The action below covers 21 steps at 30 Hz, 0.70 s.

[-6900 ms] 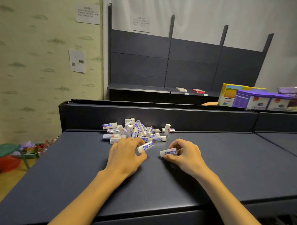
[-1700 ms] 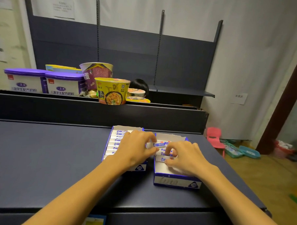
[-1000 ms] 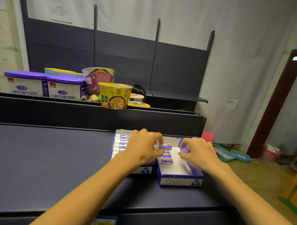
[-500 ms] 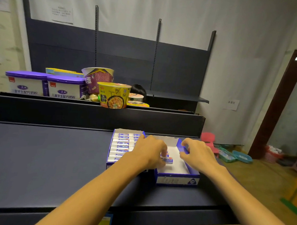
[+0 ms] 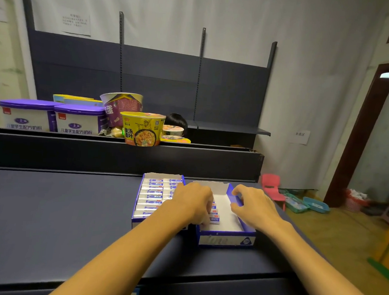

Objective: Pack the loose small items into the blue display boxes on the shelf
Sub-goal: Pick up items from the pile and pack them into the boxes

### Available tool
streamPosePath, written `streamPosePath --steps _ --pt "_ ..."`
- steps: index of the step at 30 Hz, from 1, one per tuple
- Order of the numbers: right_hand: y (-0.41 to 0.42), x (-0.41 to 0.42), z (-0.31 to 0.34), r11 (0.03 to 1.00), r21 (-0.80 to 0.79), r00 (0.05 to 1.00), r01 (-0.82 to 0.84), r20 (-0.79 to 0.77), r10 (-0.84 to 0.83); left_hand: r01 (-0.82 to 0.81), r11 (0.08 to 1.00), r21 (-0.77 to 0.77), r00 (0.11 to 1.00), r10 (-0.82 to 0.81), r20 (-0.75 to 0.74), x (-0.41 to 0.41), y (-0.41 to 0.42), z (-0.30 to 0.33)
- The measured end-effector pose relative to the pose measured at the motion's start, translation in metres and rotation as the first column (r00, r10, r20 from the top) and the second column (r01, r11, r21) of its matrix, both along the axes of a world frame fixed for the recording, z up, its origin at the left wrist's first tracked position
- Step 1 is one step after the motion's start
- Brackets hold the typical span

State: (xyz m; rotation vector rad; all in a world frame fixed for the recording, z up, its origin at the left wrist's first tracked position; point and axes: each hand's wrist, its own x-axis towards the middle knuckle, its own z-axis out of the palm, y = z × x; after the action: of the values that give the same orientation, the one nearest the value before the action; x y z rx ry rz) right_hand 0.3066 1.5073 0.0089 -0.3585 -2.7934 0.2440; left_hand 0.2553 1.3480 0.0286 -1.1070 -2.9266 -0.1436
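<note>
- Over the right box [image 5: 226, 239], the left hand [image 5: 194, 203] is pinching a small item [image 5: 214, 219]; it should be laying it flush against the row.
- Right hand [image 5: 252, 206], loosely open and holding nothing, is steadying the wall.

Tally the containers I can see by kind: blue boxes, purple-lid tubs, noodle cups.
Blue boxes: 2
Purple-lid tubs: 2
Noodle cups: 2 upright; more behind, partly hidden
Total: 6 clearly visible
</note>
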Motion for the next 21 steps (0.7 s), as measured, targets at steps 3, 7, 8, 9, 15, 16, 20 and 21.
streamPosePath --steps 3,7,8,9,15,16,20,21 --pt "0.0 -0.001 -0.001 1.0 0.005 1.0 -0.009 0.005 0.009 0.002 1.0 -0.002 1.0 -0.002 -0.022 0.0 0.002 -0.001" --pt "0.002 -0.002 -0.001 1.0 0.012 1.0 -0.026 0.013 0.026 -0.005 1.0 -0.01 0.999 0.005 -0.035 0.0 0.003 0.0" --pt "0.003 -0.002 -0.001 0.999 0.015 0.999 -0.032 0.013 0.032 -0.006 1.0 -0.01 0.999 0.006 -0.037 0.001 0.003 0.0" --pt "0.003 -0.002 0.0 0.999 0.02 0.999 -0.038 0.011 0.038 -0.008 1.0 -0.006 0.999 0.007 -0.042 0.001 0.003 0.0" --pt "0.0 -0.004 0.013 0.986 0.154 0.995 -0.056 -0.074 0.068 -0.041 0.989 0.144 0.992 0.057 -0.112 0.004 -0.009 0.012" --pt "-0.002 -0.006 0.016 0.983 0.17 0.992 -0.069 -0.092 0.086 -0.054 0.983 0.177 0.989 0.077 -0.127 0.005 -0.013 0.015" --pt "-0.023 -0.013 0.03 0.961 0.199 0.963 -0.194 -0.147 0.225 -0.127 0.947 0.296 0.947 0.204 -0.248 0.01 -0.04 0.021" --pt "-0.032 -0.016 0.033 0.95 0.202 0.951 -0.237 -0.15 0.269 -0.157 0.934 0.32 0.929 0.25 -0.273 0.012 -0.049 0.021"
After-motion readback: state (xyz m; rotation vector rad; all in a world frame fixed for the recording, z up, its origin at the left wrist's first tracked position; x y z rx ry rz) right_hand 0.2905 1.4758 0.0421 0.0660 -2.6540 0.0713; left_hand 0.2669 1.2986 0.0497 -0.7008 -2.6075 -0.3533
